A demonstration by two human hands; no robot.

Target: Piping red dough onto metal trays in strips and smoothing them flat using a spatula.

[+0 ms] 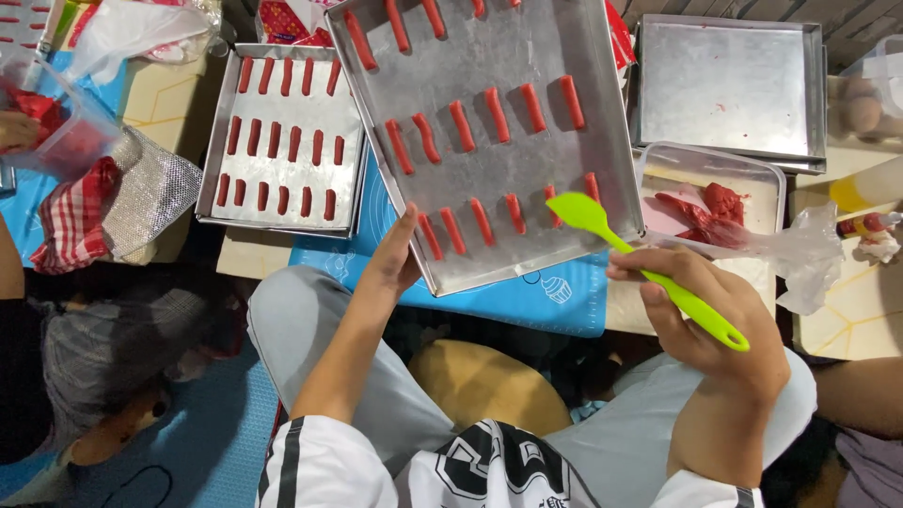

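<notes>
Steel baking tray (527,202), the biggest thing here, sits tilted over a blue silicone mat (555,301), and the left hand (395,259) steadies its lower left edge with fingers held straight and flat against the rim, not curled around it. It carries red dough sticks (461,125) in four rows, the top one cut off by the frame. Two more trays lie beyond: one on the left (282,136) with three filled rows, one bare (724,89). The right hand (705,315) is closed around a green silicone spatula (649,268), blade touching the tray's right edge.
</notes>
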